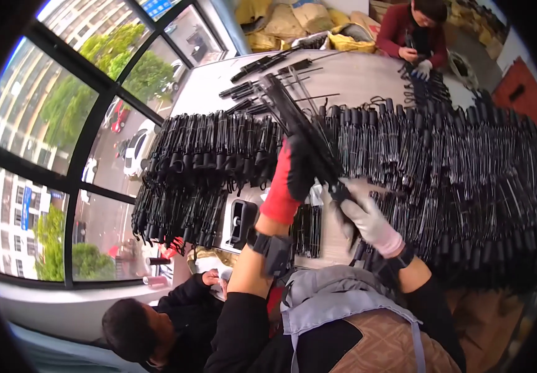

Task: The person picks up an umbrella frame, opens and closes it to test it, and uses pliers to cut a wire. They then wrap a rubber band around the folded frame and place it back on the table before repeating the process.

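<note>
A long black folding umbrella frame (286, 104) slants over the table, its far end up and to the left. Around its middle my left hand (294, 171), in a red and black glove, is closed. My right hand (371, 222), in a white glove, grips its lower end, near the dark handle (340, 191); part of those fingers is hidden. Beneath and beside both hands lie dense rows of similar black umbrella frames (392, 143). A small group of them (307, 230) lies close to my body, between my forearms.
A black open box-like holder (241, 222) stands left of my left forearm. Loose frames (262, 65) lie on the pale table (343, 78) further back. A co-worker in red (399, 31) works at the far right; another person (138, 329) sits near left. Windows line the left side.
</note>
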`<state>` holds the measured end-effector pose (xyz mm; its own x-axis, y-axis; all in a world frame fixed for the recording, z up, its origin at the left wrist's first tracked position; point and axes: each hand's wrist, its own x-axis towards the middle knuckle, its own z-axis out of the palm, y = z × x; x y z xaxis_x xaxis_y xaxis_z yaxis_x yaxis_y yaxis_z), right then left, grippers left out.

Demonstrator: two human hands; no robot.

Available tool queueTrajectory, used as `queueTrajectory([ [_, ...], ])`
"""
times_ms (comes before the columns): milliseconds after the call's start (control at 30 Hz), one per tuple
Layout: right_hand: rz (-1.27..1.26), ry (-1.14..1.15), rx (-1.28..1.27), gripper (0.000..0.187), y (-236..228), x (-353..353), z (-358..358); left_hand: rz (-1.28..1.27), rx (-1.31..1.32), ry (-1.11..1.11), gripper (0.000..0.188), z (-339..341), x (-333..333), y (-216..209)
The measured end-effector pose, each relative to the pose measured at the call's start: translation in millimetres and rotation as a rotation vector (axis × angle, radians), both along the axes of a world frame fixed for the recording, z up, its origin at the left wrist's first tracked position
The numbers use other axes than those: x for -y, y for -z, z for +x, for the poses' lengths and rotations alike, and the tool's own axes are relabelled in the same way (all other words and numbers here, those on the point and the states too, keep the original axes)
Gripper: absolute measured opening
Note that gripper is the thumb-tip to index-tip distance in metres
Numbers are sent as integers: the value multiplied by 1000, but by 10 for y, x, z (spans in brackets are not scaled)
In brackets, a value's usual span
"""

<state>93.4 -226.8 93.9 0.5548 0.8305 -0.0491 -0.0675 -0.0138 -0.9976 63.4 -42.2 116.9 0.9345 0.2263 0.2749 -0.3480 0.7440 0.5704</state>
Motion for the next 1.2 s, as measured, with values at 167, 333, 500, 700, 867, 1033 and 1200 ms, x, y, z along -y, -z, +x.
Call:
queueTrajectory([
  [167, -127, 349, 1046, 38, 45, -220, 36, -55, -393, -383, 44, 78, 159, 17],
  [333, -24, -92, 182, 40, -319, -165, 134, -114, -80, -266, 39, 70, 125, -123],
  [500, 89, -71, 340, 36, -149, -298, 9, -96, -277, -379, 30, -78, 154, -212],
  [700, 156, 13, 428, 27, 170, -451, 39, 49, -419, -805, 26, 130, 161, -250],
  [867, 331, 124, -25, 26, -142, -639, 155, 231, -147, -493, 46, 16, 46, -718],
  [1033, 448, 248, 109, 32, -467, -961, 224, 50, 71, -497, 42, -20, 180, -873],
  [1200, 480, 441, 927, 38, 111, -1089, 767, 315, -145, -600, 27, 118, 266, -896],
])
